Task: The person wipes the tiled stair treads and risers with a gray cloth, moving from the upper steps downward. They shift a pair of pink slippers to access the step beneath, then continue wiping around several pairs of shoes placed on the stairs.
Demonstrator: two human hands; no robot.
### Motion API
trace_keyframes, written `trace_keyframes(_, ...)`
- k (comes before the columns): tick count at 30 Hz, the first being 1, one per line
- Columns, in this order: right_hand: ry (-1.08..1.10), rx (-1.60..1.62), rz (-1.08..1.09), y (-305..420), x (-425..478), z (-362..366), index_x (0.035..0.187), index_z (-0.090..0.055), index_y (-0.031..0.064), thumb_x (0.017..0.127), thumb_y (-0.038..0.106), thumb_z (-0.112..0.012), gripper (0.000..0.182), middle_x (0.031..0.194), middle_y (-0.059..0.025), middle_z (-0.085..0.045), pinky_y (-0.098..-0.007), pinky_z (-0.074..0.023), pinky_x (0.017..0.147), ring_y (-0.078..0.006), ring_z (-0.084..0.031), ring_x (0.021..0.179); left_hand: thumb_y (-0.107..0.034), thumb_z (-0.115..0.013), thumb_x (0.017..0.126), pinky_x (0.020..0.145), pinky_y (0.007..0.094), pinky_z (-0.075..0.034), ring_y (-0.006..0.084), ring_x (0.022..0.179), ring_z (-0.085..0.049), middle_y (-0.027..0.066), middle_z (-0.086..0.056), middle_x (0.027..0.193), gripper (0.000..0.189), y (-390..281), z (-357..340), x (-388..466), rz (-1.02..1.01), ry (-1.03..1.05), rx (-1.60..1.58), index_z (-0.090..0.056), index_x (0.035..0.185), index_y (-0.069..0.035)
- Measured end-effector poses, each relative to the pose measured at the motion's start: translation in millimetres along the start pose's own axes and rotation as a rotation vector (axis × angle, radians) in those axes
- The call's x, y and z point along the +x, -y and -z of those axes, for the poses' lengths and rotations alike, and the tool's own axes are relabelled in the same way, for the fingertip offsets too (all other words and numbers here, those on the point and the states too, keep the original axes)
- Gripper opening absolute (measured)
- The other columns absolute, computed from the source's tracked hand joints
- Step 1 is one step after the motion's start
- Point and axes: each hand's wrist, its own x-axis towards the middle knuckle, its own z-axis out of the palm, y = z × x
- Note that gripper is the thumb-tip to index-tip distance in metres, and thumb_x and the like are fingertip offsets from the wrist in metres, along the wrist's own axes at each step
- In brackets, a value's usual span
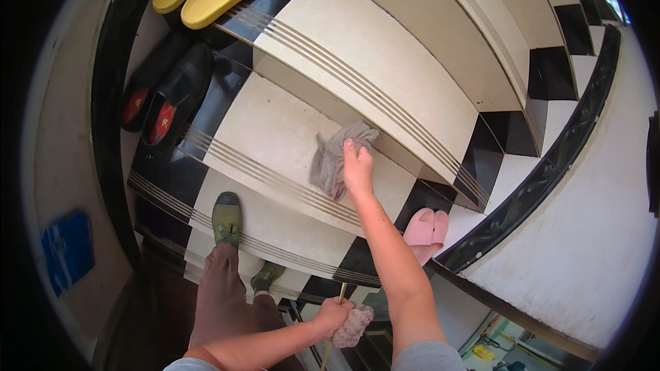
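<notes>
Bunched grey cloth (340, 157) is gripped by my right hand (359, 167), held over a cream stair tread (268, 118) close to the riser behind it. Lower in the picture, my left hand (332, 317) is closed around a thin wooden stick (343, 292) and a pinkish-grey textured cloth (353, 325). The stick pokes out above and below that hand. Which fingers hold the cloth and which the stick cannot be told. My feet, in green lace-up shoes (227, 216), stand on lower steps.
Yellow slides (221, 0) and black shoes (180, 93) with red insoles sit at the left ends of the steps. Pink slippers (427, 232) rest at the right end. Dark curved skirting (557, 165) borders the stairs, and a blue item (68, 250) is at the left wall.
</notes>
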Motion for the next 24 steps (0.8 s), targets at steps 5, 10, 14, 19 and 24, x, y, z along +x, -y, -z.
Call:
trace_keyframes(5,0.011,-0.033,0.029,50,33,-41,0.074,-0.054,-0.0113,0.088,0.029,-0.045,0.044,0.07,-0.0239,-0.057,-0.039,-0.0436,0.069,-0.0314,-0.056,0.069,-0.013,-0.059,0.082,0.051,0.0285,-0.04,0.0113,0.056,-0.049,0.0023,-0.053,0.062,0.018,-18,2,-9,-0.035,-0.015,-0.033,-0.055,0.067,-0.004)
trace_keyframes(10,-0.026,-0.179,-0.042,44,60,-83,0.079,-0.058,-0.015,0.082,0.024,-0.043,0.042,0.079,-0.0321,-0.059,-0.0439,-0.0434,0.076,-0.042,-0.059,0.082,-0.012,-0.056,0.086,0.05,0.0278,-0.043,0.0128,0.056,-0.053,0.0036,-0.054,0.064,0.018,-39,-6,-23,-0.043,0.004,-0.064,-0.053,0.071,-0.004)
trace_keyframes(14,-0.027,-0.183,-0.063,20,82,-87,0.078,-0.058,-0.0161,0.08,0.021,-0.046,0.039,0.077,-0.0314,-0.06,-0.0443,-0.0445,0.071,-0.0409,-0.06,0.077,-0.013,-0.057,0.085,0.049,0.0269,-0.04,0.0121,0.054,-0.051,0.0025,-0.053,0.063,0.018,-48,-12,-23,-0.12,0.037,-0.007,-0.053,0.07,-0.004)
trace_keyframes(19,0.095,0.022,-0.302,-2,64,-45,0.075,-0.057,-0.01,0.082,0.019,-0.048,0.031,0.068,-0.0101,-0.058,-0.0346,-0.0413,0.055,-0.0179,-0.053,0.06,-0.014,-0.057,0.084,0.048,0.0267,-0.039,0.011,0.053,-0.049,0.002,-0.052,0.061,0.018,-55,-8,-27,-0.129,-0.017,-0.02,-0.053,0.069,-0.005)
trace_keyframes(24,0.076,-0.313,0.097,27,38,-7,0.075,-0.059,-0.0105,0.084,0.027,-0.05,0.039,0.069,-0.022,-0.061,-0.0388,-0.0441,0.064,-0.0272,-0.059,0.066,-0.014,-0.056,0.084,0.047,0.0272,-0.04,0.0108,0.053,-0.05,0.0017,-0.052,0.061,0.016,-59,-12,-31,-0.112,0.005,-0.075,-0.053,0.07,-0.005)
